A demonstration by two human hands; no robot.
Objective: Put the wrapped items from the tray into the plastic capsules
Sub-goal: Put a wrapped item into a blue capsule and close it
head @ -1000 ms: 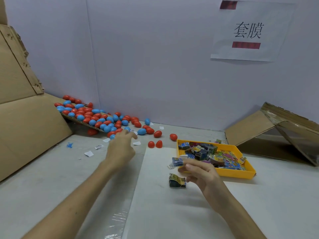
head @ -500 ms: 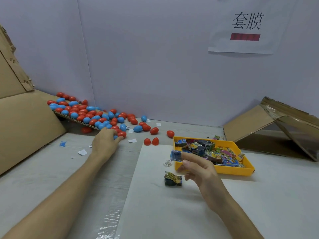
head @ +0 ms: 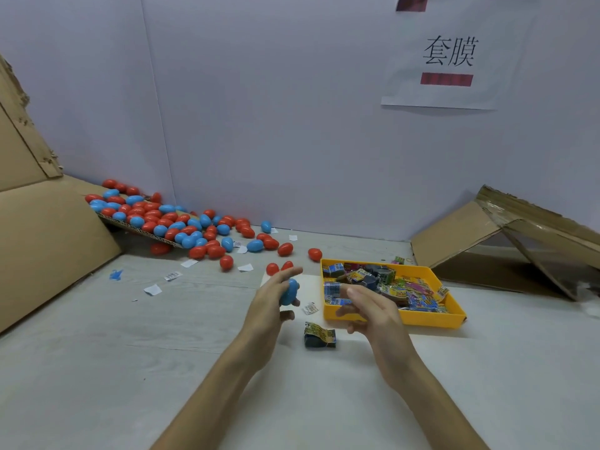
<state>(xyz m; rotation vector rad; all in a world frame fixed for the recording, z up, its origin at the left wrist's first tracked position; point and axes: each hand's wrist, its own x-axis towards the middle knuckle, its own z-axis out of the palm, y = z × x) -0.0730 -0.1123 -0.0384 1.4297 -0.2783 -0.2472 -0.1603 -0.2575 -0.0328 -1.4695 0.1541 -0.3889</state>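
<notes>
My left hand holds a blue plastic capsule above the white sheet, just left of the yellow tray. My right hand pinches a blue wrapped item at the tray's near left corner, a short gap from the capsule. The tray holds several colourful wrapped items. Another wrapped item, dark with a yellow edge, lies on the sheet between my wrists. A heap of red and blue capsules spills off a cardboard flap at the back left.
Cardboard sheets lean at the far left and back right. Loose red capsules and paper scraps dot the grey table. A white wall with a printed sign closes the back.
My left hand has come back from the capsule heap with a blue capsule and now sits close to my right hand, which still holds the blue wrapped item.
</notes>
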